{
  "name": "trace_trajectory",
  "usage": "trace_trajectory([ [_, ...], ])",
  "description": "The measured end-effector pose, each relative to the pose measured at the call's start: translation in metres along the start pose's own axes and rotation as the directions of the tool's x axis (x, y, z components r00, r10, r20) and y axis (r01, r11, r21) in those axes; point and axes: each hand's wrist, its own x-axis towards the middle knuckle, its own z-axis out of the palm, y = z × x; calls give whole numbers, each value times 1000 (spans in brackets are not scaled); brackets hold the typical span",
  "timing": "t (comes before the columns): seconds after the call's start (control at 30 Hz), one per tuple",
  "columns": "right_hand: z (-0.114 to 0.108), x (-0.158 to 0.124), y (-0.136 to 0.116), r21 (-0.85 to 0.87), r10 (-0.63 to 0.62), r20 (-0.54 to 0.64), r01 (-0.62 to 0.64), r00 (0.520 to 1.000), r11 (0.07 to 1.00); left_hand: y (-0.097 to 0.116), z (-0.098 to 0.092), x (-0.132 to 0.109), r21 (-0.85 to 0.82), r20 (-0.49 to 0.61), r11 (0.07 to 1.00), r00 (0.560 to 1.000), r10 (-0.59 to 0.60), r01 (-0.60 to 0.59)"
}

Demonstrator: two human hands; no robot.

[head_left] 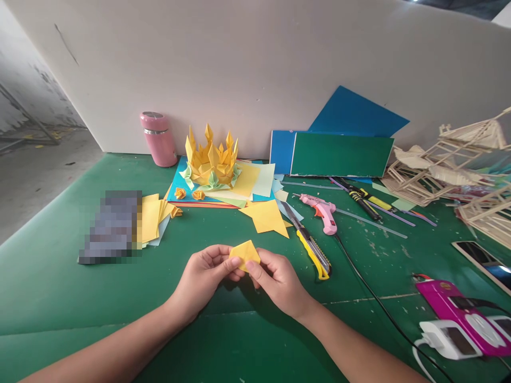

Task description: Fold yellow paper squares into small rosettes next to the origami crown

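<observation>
A small folded piece of yellow paper (248, 252) is held between both hands above the green table. My left hand (209, 271) pinches its left side, thumb on top and fingers curled beneath. From the right, my right hand (279, 279) grips the lower edge with the thumb pressed on its face. Beyond the hands lies a larger yellow paper (265, 217) with pointed corners. A yellow folded-paper crown (211, 165) with pale green leaf shapes stands at the back. Small folded yellow paper pieces (198, 195) lie in front of it.
Right of the hands lie a yellow utility knife (313, 252) and a pink glue gun (324, 213) with a black cord. A magenta power strip (459, 314), a phone (485, 263) and stick models (431, 165) are farther right. A pink flask (159, 139) stands at the back left.
</observation>
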Motion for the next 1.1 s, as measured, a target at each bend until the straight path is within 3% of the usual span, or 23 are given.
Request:
trace_trajectory([
  [0.27,3,-4,-8,35,-9,25,8,1000,999,4,0,-2,-18,47,999,998,33,-32],
  [0.43,6,-5,-8,-100,-31,-27,28,999,995,4,2,-3,31,123,999,992,31,-35],
  [0.57,5,-4,-3,-193,-93,-38,84,995,978,3,4,-3,70,77,997,997,31,-36],
  [0.73,3,-4,-2,-10,-155,-20,154,988,988,2,1,-3,112,70,992,996,48,-55],
  [0.9,3,-5,-1,19,-238,-166,245,957,969,4,0,-3,132,128,990,991,32,-49],
  [1.1,1,-4,-7,-21,-213,-106,212,971,977,3,1,-4,320,124,917,970,211,-240],
])
